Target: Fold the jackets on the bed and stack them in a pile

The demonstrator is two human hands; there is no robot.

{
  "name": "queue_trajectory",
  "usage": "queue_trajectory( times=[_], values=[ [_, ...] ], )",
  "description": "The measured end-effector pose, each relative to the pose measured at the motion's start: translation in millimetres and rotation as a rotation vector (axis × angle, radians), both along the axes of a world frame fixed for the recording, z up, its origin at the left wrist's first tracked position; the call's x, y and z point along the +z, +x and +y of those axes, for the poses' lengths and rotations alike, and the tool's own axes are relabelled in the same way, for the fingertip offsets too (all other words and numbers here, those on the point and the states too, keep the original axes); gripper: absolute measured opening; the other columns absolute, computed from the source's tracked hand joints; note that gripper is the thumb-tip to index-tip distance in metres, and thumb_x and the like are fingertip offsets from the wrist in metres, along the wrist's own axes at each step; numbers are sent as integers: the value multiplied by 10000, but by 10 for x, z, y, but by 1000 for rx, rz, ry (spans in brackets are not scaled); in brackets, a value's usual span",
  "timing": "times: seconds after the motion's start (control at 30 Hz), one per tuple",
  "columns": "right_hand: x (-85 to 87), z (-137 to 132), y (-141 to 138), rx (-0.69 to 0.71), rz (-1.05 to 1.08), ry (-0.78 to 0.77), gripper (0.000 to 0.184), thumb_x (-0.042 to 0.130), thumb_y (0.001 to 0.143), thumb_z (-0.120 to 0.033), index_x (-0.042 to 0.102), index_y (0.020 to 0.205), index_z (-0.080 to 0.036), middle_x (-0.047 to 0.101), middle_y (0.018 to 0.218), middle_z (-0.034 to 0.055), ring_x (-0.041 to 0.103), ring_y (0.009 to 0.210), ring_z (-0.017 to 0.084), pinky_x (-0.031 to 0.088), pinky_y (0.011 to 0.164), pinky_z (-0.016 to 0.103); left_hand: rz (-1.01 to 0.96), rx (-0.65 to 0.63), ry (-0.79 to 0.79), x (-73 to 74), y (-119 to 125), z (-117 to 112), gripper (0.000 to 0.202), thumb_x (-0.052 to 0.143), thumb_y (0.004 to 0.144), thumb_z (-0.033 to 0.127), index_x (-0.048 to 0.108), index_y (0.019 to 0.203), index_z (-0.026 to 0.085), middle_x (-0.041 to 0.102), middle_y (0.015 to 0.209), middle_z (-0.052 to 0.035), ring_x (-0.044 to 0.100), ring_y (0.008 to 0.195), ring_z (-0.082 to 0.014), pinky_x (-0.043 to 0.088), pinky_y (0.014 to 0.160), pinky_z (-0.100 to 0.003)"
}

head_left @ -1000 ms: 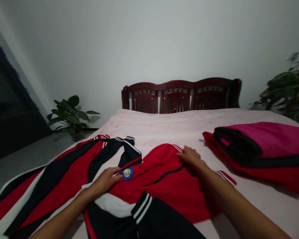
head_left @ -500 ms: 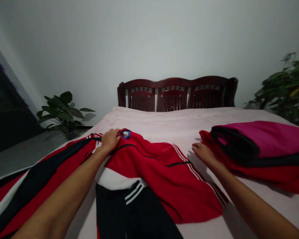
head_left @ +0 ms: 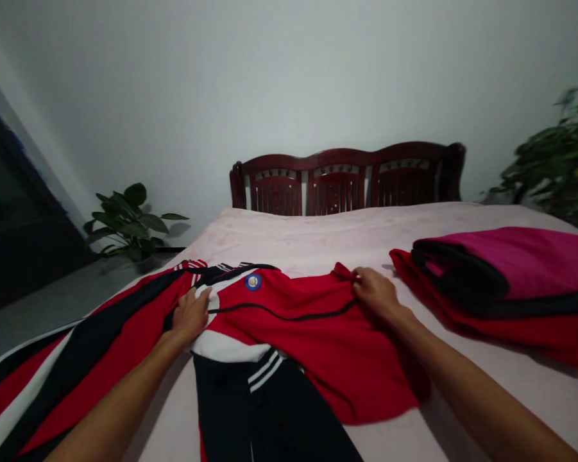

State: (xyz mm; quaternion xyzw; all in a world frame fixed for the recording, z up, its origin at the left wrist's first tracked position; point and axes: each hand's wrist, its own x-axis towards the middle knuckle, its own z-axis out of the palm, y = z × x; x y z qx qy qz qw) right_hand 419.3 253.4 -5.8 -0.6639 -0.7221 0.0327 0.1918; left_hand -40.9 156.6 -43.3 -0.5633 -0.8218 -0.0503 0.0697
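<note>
A red jacket point(head_left: 289, 340) lies spread across the bed, with white shoulder panels, a black sleeve point(head_left: 269, 410) with white stripes and a round blue badge point(head_left: 253, 282). Its collar end is at the left, where my left hand point(head_left: 190, 314) is closed on the fabric; part of the grip is hidden. At the opposite end my right hand point(head_left: 378, 294) pinches the hem by the far edge and holds it slightly raised. A dark zip line runs between the two hands. Left of the jacket lies another red, black and white garment point(head_left: 110, 327).
A folded pink and black garment point(head_left: 524, 263) rests on folded red cloth point(head_left: 548, 337) at the right of the bed point(head_left: 308, 240). The dark wooden headboard point(head_left: 346, 179) stands against the wall. Potted plants stand at the left point(head_left: 129, 221) and right point(head_left: 553, 167).
My right hand has moved left from above the bed and gripped the jacket's hem. My left hand has shifted from beside the badge down to the collar. The jacket's far front edge now lies flatter.
</note>
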Motion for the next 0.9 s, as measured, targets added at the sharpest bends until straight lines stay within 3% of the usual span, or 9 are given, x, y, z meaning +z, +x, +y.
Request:
queue_trajectory(
  times=[0.1, 0.2, 0.33, 0.43, 0.5, 0.57, 0.67, 0.8, 0.9],
  values=[
    [136, 127, 333, -188, -79, 173, 401, 402, 941, -313, 572, 1276, -171, 593, 1286, 173, 609, 1087, 308, 456, 799, 372, -10, -60, 18, -73, -17, -26, 622, 497, 881, 171, 374, 1485, 253, 355, 1521, -187, 470, 1329, -336, 423, 1027, -454],
    [82, 89, 473, -231, -190, 147, 411, 480, 898, -290, 598, 1242, -99, 594, 1246, 233, 592, 1089, 365, 453, 830, 435, -18, -114, 54, -104, -34, -98, 647, 517, 886, 217, 334, 1507, 216, 324, 1545, -208, 491, 1319, -342, 433, 1039, -462],
    [-92, -482, 180, 152, 46, 147, 325, 426, 924, -278, 653, 1121, -156, 665, 1162, 134, 599, 1083, 258, 431, 898, 353, -10, -375, 203, -139, -166, -338, 536, 484, 864, 137, 497, 1393, 220, 404, 1519, -128, 420, 1384, -280, 358, 1136, -432],
    [-163, -1146, -212, 392, 242, -132, 381, 377, 957, -433, 678, 963, -199, 715, 955, 63, 647, 877, 214, 441, 738, 306, -42, -695, 261, -228, -254, -584, 489, 445, 838, 64, 600, 1263, 250, 599, 1341, -71, 527, 1279, -223, 401, 1110, -408],
    [-201, -1544, -458, 468, 257, -328, 404, 426, 924, -511, 690, 963, -208, 724, 961, 65, 654, 873, 228, 433, 716, 307, -56, -805, 219, -300, -247, -715, 533, 445, 842, 63, 561, 1322, 265, 628, 1317, -58, 545, 1262, -212, 421, 1095, -405],
    [-257, -1834, -661, 459, 238, -437, 425, 553, 840, -532, 678, 1091, -212, 723, 1051, 91, 656, 936, 262, 435, 752, 326, -48, -851, 195, -361, -198, -780, 582, 451, 847, 70, 506, 1389, 274, 616, 1350, -62, 541, 1273, -213, 426, 1090, -410],
    [-346, -2041, -846, 435, 305, -453, 553, 670, 712, -366, 604, 1237, -204, 707, 1121, 108, 643, 992, 274, 435, 811, 337, -38, -854, 238, -408, -126, -770, 530, 474, 851, 95, 561, 1345, 265, 646, 1316, -72, 581, 1229, -224, 451, 1061, -424],
    [-290, -2026, -729, 587, 782, -634, 327, 563, 664, -222, 646, 978, -182, 700, 893, 25, 625, 793, 181, 436, 670, 259, -54, -810, 341, -386, -133, -780, 360, 494, 874, 136, 686, 1151, 262, 711, 1206, -61, 652, 1130, -227, 515, 976, -420],
    [-151, -1958, -361, 550, 1055, -736, 238, 591, 609, -208, 611, 843, -171, 611, 715, -35, 532, 621, 110, 360, 559, 205, -58, -814, 406, -356, -158, -952, 341, 500, 892, 143, 668, 1165, 260, 707, 1221, -59, 650, 1137, -222, 518, 970, -418]
  ],
)
